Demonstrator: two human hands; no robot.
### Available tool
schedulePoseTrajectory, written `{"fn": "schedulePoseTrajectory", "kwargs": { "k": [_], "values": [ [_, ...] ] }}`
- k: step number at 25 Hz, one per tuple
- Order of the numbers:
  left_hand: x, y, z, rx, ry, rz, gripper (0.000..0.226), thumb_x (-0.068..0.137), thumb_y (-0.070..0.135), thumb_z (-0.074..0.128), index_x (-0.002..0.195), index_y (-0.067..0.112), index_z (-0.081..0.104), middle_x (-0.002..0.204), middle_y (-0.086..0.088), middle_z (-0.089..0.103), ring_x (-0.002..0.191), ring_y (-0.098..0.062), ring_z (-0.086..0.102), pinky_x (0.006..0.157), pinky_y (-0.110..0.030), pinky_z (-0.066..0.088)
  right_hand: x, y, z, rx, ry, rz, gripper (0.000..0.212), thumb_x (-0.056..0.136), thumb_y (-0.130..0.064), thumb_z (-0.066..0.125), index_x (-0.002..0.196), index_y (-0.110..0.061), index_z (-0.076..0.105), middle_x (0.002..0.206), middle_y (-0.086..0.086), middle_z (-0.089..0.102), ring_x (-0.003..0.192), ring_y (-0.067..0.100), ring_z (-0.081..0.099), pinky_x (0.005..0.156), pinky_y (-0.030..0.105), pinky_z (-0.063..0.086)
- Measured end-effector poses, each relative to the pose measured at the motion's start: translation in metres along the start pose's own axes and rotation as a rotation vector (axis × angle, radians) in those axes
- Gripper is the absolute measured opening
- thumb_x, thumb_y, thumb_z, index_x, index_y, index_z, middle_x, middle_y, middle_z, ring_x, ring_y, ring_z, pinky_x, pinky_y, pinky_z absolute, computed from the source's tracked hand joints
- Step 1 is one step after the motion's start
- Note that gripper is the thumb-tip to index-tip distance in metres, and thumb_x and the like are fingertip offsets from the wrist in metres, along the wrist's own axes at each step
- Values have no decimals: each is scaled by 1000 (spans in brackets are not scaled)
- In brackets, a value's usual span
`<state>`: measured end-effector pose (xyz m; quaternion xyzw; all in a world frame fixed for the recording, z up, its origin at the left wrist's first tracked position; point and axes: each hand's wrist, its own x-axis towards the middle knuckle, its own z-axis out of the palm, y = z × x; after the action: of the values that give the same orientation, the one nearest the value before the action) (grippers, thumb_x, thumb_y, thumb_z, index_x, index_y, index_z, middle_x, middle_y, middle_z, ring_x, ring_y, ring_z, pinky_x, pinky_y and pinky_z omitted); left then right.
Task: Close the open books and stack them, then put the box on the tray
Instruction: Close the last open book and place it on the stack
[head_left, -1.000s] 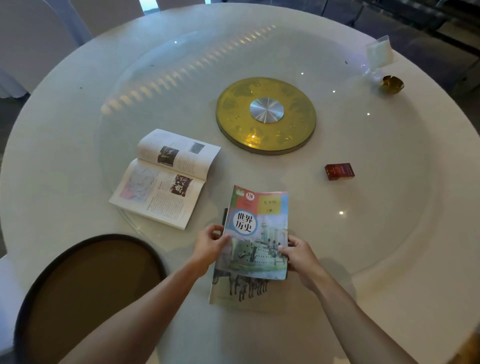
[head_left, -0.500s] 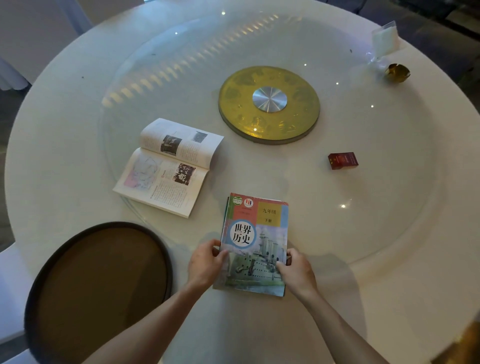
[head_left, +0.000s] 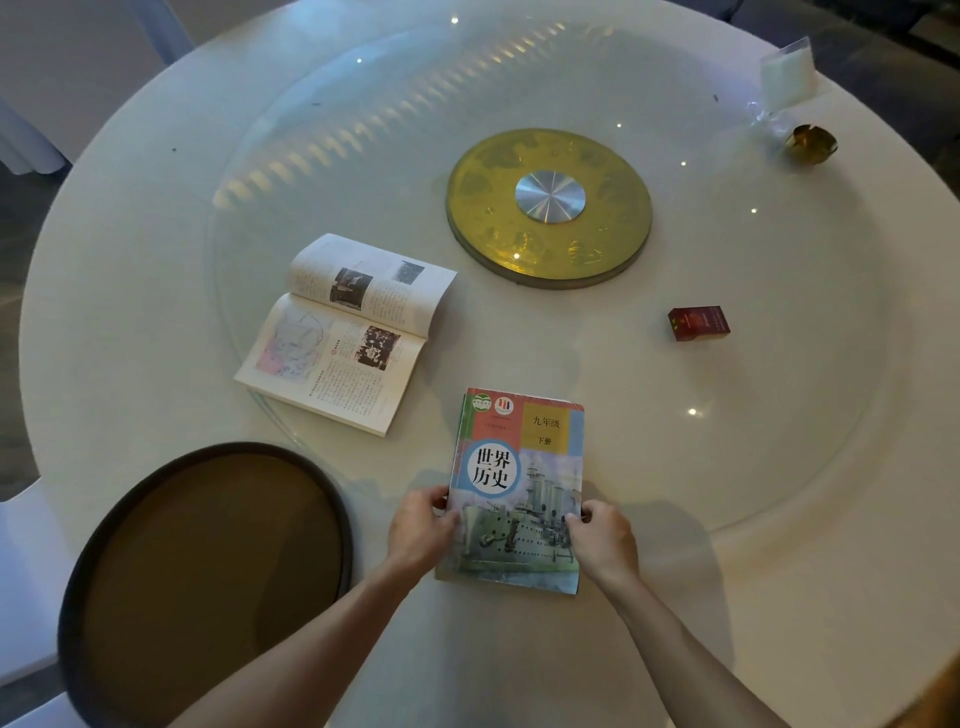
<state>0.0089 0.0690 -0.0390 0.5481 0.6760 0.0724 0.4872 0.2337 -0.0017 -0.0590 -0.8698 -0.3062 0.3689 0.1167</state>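
Observation:
A closed history textbook (head_left: 519, 483) with a colourful warship cover lies flat on the table in front of me. My left hand (head_left: 420, 535) grips its left edge and my right hand (head_left: 605, 540) grips its right edge, both near the bottom. A second book (head_left: 345, 332) lies open, pages up, to the upper left. A small red box (head_left: 698, 323) sits on the glass to the right. A round dark-rimmed brown tray (head_left: 208, 577) rests at the lower left, with nothing on it.
A round white table (head_left: 831, 597) carries a large glass turntable (head_left: 779, 415) with a gold disc (head_left: 549, 208) at its centre. At the far right stand a clear card holder (head_left: 787, 73) and a small gold ornament (head_left: 811, 143).
The book's front cover has come down fully; it now lies closed and flat, with both hands still at its sides. The camera view has shifted slightly.

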Motion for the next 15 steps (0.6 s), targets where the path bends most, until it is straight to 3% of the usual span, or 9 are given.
{"fn": "schedulePoseTrajectory", "kwargs": {
  "k": [5, 7, 10, 12, 15],
  "values": [
    [16, 8, -3, -66, -15, -18, 25, 91, 25, 66, 114, 21, 76, 96, 7, 74, 85, -9, 70, 71, -34, 63, 10, -12, -7, 17, 7, 40, 26, 91, -25, 58, 75, -5, 61, 69, 8, 64, 61, 24, 55, 58, 34, 41],
    [24, 12, -11, -103, -18, -51, 32, 93, 23, 64, 124, 16, 71, 106, 0, 74, 89, -11, 69, 70, -28, 59, 12, -28, -10, -21, 34, 46, 19, 91, -32, 57, 90, -14, 63, 85, 3, 67, 76, 24, 63, 66, 36, 48],
    [42, 18, -32, -226, 89, -152, 44, 94, 24, 65, 136, 12, 59, 114, -5, 68, 98, -14, 61, 78, -25, 47, 20, -72, -18, -109, 170, -72, 42, 92, -29, 61, 130, -11, 57, 124, 13, 58, 116, 33, 57, 89, 42, 50],
    [60, 18, -56, -386, 216, -254, 47, 91, 27, 68, 134, 11, 57, 105, -1, 64, 96, -19, 61, 79, -29, 45, 30, -117, -18, -35, 166, -205, 45, 94, -28, 63, 134, -10, 55, 128, 13, 56, 117, 29, 55, 89, 38, 50],
    [87, 15, -94, -670, 359, -431, 40, 89, 27, 71, 120, 6, 58, 106, -5, 65, 100, -29, 65, 84, -37, 52, 55, -184, -4, 38, 3, -367, 48, 96, -31, 65, 137, -8, 58, 126, 9, 63, 111, 21, 61, 85, 28, 51]
  ]
}}
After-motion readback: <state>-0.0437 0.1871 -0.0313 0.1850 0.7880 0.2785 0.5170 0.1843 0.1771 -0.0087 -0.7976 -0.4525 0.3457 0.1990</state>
